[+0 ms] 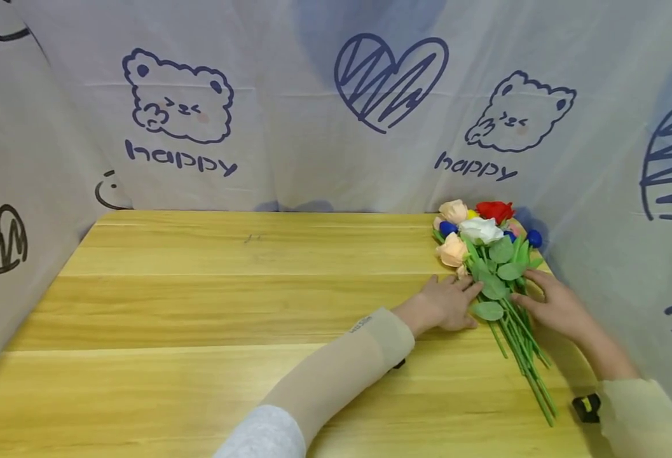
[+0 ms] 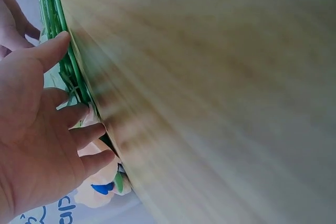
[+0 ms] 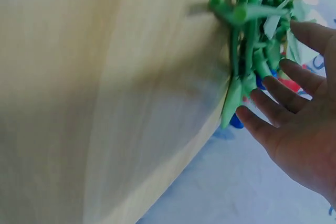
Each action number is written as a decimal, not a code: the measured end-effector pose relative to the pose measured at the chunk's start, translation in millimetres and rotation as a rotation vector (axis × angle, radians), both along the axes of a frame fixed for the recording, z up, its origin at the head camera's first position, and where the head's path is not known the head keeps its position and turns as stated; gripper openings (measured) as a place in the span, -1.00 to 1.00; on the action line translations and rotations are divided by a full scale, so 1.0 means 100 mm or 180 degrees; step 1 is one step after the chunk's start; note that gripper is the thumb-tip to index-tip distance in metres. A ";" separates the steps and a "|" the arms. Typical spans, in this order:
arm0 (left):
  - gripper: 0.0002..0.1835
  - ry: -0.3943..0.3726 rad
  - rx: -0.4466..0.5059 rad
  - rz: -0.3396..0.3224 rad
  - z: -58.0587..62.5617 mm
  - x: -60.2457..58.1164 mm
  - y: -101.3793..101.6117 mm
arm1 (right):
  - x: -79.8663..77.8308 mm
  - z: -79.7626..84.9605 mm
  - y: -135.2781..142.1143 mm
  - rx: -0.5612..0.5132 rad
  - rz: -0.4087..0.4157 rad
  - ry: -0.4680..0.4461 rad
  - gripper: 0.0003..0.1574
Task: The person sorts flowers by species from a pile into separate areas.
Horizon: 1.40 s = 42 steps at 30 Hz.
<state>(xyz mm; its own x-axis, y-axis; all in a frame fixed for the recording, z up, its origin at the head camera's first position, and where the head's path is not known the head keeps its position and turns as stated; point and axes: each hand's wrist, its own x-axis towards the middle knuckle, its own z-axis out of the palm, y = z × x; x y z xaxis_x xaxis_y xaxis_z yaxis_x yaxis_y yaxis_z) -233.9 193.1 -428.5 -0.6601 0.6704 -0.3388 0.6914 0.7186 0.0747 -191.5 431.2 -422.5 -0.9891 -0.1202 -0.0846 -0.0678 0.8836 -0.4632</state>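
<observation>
A bunch of artificial flowers lies on the table's right side, blooms toward the back corner and green stems (image 1: pixel 523 350) pointing to the front. A white rose (image 1: pixel 480 231), a red rose (image 1: pixel 494 211), peach blooms (image 1: pixel 452 250) and small blue buds (image 1: pixel 534 238) make up its head. My left hand (image 1: pixel 445 304) is at the left of the bunch, fingers spread, fingertips right at the leaves (image 1: pixel 489 310). Opposite it, my right hand (image 1: pixel 561 308) has its fingers extended along the right side of the stems. In the right wrist view, the fingertips are close to the green stems (image 3: pixel 252 35).
The wooden table (image 1: pixel 198 305) stretches to the left. White cloth (image 1: pixel 290 127) with drawn bears and hearts hangs behind it and at both sides. A small black object (image 1: pixel 587 407) shows beside the right sleeve (image 1: pixel 644 413).
</observation>
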 end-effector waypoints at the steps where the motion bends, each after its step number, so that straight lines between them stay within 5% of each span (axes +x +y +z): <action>1: -0.10 0.0006 0.0000 0.0002 0.00 0.00 0.00 | 0.01 0.01 -0.03 -0.0004 -0.0001 0.0064 -0.12; 8: -0.09 0.0027 -0.0014 -0.0007 -0.01 0.00 -0.04 | 0.11 0.02 -0.17 -0.0094 0.0053 0.0436 -0.43; 26: -0.05 -0.0046 -0.0034 -0.0043 0.01 0.02 -0.13 | 0.15 -0.06 -0.19 -0.0006 0.0216 0.0401 -0.65; 42: -0.05 -0.0087 -0.0070 -0.0027 0.00 0.01 -0.10 | 0.12 -0.07 -0.14 -0.0494 0.0109 -0.0106 -0.53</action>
